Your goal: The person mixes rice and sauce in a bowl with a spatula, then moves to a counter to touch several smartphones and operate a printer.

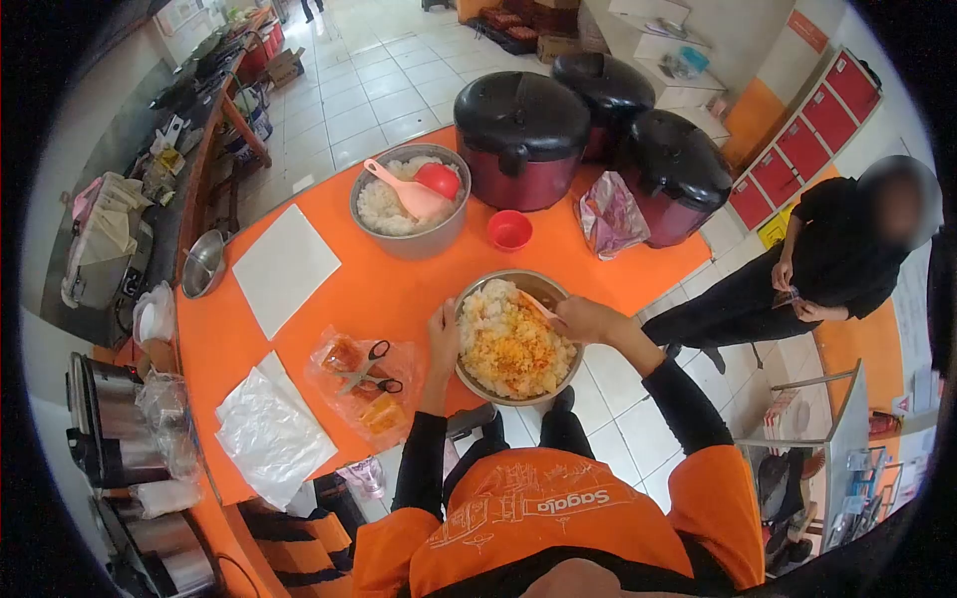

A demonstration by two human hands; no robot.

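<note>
A metal bowl (546, 284) of white rice (513, 339) is in front of me at the table's edge. Orange-yellow seasoning or sauce colours the middle and right of the rice. My left hand (444, 337) is closed on the bowl's left rim. From the right, my right hand (585, 320) grips a pale pink rice paddle (539, 307), its blade partly in the rice. Left of my left hand, black-handled scissors (369, 372) lie on a clear plastic bag (334, 384) with orange packets.
On the orange table (389, 289) stand a pot of rice (414, 237) with a red bowl (439, 179) and pink paddle, a small red cup (509, 230), several rice cookers (522, 140), a white board (287, 269) and white plastic bags (274, 429). A person (832, 249) stands at right.
</note>
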